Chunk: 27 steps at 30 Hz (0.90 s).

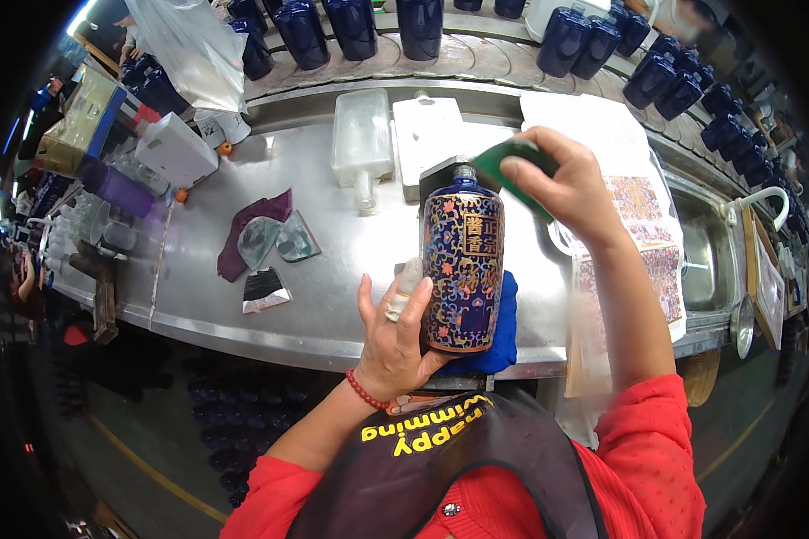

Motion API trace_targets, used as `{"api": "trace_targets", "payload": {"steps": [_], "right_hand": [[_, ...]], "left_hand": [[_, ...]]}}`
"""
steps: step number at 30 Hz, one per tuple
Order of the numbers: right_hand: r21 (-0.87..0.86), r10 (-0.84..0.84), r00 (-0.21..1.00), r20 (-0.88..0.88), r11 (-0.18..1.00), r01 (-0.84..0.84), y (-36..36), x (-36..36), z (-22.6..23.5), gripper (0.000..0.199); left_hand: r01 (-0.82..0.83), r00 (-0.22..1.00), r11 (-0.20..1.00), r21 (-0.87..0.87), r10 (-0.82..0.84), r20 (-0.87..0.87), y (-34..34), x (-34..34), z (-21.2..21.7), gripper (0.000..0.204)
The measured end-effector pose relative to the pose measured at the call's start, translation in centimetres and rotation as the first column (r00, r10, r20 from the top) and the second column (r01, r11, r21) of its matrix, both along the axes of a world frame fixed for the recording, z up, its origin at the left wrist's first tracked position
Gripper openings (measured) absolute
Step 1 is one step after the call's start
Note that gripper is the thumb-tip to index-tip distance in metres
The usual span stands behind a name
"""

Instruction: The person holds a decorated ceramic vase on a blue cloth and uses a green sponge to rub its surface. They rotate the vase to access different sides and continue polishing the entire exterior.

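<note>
A dark blue square bottle (463,260) covered in a gold and red flower pattern stands upright on a blue cloth (502,334) at the near edge of the metal worktable (333,260). My left hand (394,337) steadies it from below and the left, a taped finger along its side. My right hand (571,184) holds a green flat scraper (512,166) against the bottle's upper right shoulder.
Purple and grey rags (261,235) and a black-and-white scrap (265,289) lie left of the bottle. Two white bottles (361,135) lie flat behind it. Printed decal sheets (643,242) sit at right, beside a sink (701,260). Rows of plain dark blue bottles (351,27) line the back.
</note>
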State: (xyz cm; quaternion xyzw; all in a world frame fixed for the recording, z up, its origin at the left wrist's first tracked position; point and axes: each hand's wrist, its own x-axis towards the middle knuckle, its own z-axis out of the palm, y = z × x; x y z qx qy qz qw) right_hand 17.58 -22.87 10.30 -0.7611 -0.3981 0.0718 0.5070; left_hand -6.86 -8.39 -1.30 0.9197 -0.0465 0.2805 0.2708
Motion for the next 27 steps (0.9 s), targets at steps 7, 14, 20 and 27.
{"api": "trace_targets", "payload": {"steps": [7,14,20,27], "right_hand": [[0.075,-0.166,0.961,0.223,0.985,0.153,-1.9,-2.5,-1.5,0.03],[-0.109,0.05,0.83,0.555,0.994,0.013,-2.4,-5.1,-4.1,0.058],[-0.1,-0.042,0.859,0.51,0.989,0.108,-2.6,-4.4,-5.1,0.066],[0.055,-0.123,0.865,0.486,0.992,0.111,-3.0,-4.5,-4.1,0.054]], "left_hand": [[0.114,0.993,0.99,-0.08,-0.115,-0.011,2.7,1.0,2.6,0.094],[0.132,0.991,0.976,0.171,-0.134,-0.002,6.3,7.8,5.2,0.076],[0.122,0.991,0.972,0.199,-0.13,0.026,6.6,9.0,6.7,0.07],[0.19,0.973,0.927,0.325,-0.223,0.067,6.8,11.2,8.0,0.064]]}}
